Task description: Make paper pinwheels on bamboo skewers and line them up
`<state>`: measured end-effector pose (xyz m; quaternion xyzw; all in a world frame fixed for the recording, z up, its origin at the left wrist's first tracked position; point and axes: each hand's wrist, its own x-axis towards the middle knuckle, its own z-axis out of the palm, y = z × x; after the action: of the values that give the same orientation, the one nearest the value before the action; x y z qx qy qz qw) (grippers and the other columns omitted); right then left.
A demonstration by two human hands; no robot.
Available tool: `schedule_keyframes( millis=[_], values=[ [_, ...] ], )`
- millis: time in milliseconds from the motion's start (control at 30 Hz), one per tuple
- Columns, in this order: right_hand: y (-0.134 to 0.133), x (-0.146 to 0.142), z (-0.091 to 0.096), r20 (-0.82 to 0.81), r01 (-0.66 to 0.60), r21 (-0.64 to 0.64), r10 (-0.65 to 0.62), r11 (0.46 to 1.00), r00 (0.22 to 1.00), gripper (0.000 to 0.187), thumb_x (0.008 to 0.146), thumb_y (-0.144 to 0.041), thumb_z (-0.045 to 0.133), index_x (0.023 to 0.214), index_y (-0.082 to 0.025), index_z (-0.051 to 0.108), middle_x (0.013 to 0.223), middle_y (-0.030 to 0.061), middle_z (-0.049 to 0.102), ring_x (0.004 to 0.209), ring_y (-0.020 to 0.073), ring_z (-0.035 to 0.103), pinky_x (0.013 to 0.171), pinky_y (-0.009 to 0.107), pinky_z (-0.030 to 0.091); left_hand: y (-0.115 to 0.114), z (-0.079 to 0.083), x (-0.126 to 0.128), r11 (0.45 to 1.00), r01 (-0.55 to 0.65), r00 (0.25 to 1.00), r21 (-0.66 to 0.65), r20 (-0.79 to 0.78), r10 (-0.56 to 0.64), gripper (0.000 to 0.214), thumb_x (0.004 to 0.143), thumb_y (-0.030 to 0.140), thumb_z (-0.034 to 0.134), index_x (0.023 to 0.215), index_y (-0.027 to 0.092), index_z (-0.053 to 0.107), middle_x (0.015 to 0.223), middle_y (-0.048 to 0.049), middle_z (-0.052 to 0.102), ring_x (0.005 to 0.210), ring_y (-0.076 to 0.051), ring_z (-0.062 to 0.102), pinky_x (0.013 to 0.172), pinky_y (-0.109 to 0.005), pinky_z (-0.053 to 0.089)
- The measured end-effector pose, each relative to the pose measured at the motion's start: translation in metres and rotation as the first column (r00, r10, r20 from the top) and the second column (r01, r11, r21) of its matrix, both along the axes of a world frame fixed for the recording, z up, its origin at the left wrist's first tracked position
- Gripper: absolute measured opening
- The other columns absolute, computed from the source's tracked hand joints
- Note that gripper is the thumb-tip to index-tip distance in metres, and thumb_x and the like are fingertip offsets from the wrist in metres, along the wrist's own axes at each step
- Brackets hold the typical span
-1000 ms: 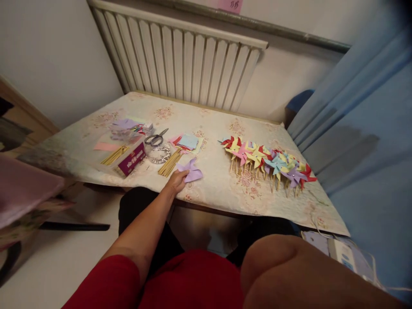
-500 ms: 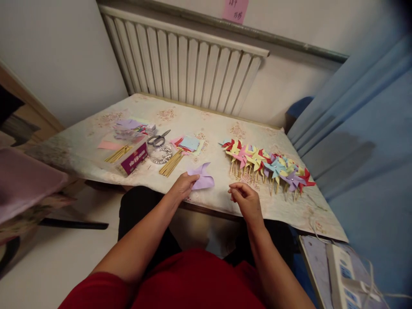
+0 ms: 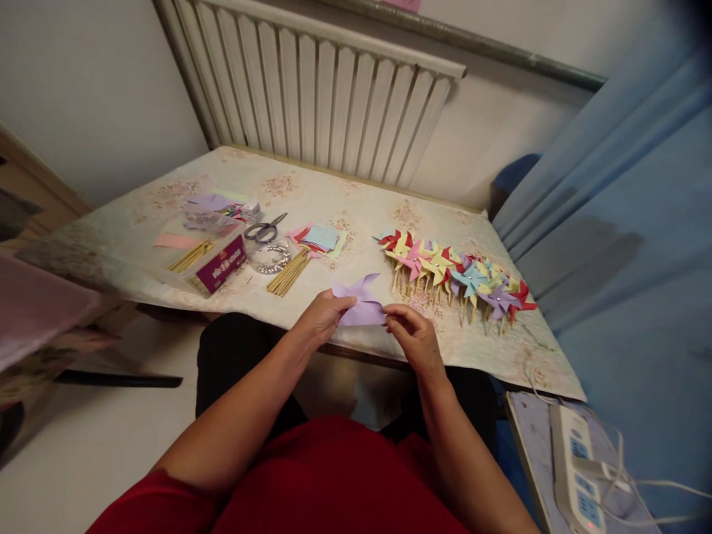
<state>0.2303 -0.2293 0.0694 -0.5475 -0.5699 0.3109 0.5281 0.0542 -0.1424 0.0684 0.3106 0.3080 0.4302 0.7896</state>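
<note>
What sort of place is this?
Probably a room in a home, perhaps one used for paper crafts: there is a wall radiator, a flower-patterned tablecloth, and a cluster of colourful pinwheels lying on it.

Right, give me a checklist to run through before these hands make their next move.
1. Purple pinwheel paper secured by the left hand: ok, pinched under the thumb.
2. Right hand gripping the paper's right corner: cannot tell; its fingers are at the corner, but a firm pinch isn't clear.
3. Stick fixed to the purple paper: not ok, none shows.
4. Loose bundle of thin sticks out on the table: ok, lying beyond the left hand.
5. Scissors clear of both hands: ok, lying further back.
6. Assembled pinwheels apart from the right hand: ok, grouped further right.
</note>
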Motion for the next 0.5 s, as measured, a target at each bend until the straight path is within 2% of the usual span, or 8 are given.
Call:
schedule_keyframes(
  millis=[100,200,300,500],
  values=[
    [-0.001,-0.001,0.001,-0.012,-0.012,-0.040,0.012,0.999,1.000,0.021,0.081,-0.027,0.063,0.098,-0.021,0.073,0.078,0.0014,0.070,0.071,0.0163,0.065,0.068,0.030,0.052,-0.005,0.007,0.001,1.000,-0.026,0.999,-0.012,-0.021,0.026,0.029,0.056,0.011,0.080,0.085,0.011,0.074,0.076,-0.0061,0.074,0.069,-0.021,0.068,0.076,-0.033,0.051],
    [0.001,-0.002,-0.002,-0.024,0.009,-0.063,-0.011,0.998,1.000,0.020,0.079,-0.028,0.064,0.095,-0.021,0.074,0.072,0.0009,0.069,0.067,0.0157,0.064,0.065,0.029,0.052,-0.011,0.014,0.002,1.000,-0.026,0.999,0.002,-0.026,0.026,0.034,0.054,0.014,0.081,0.087,0.011,0.073,0.078,-0.0054,0.075,0.070,-0.018,0.067,0.076,-0.031,0.051],
    [0.002,-0.002,-0.005,-0.069,-0.021,-0.093,0.015,0.995,0.997,0.021,0.081,-0.030,0.064,0.097,-0.022,0.074,0.070,0.0009,0.070,0.065,0.0157,0.064,0.066,0.030,0.053,-0.015,0.019,0.000,1.000,-0.027,0.999,-0.016,-0.031,0.027,0.034,0.052,0.015,0.082,0.084,0.011,0.073,0.078,-0.0050,0.075,0.068,-0.017,0.066,0.075,-0.030,0.051],
    [0.000,-0.004,-0.006,-0.107,-0.038,-0.096,0.027,0.995,0.994,0.023,0.083,-0.031,0.062,0.101,-0.023,0.074,0.081,0.0016,0.073,0.066,0.0154,0.067,0.067,0.030,0.054,-0.016,0.018,-0.003,0.999,-0.042,0.999,-0.024,-0.020,0.042,0.037,0.050,0.015,0.082,0.086,0.010,0.073,0.080,-0.0063,0.076,0.070,-0.017,0.067,0.076,-0.030,0.051]
  ],
)
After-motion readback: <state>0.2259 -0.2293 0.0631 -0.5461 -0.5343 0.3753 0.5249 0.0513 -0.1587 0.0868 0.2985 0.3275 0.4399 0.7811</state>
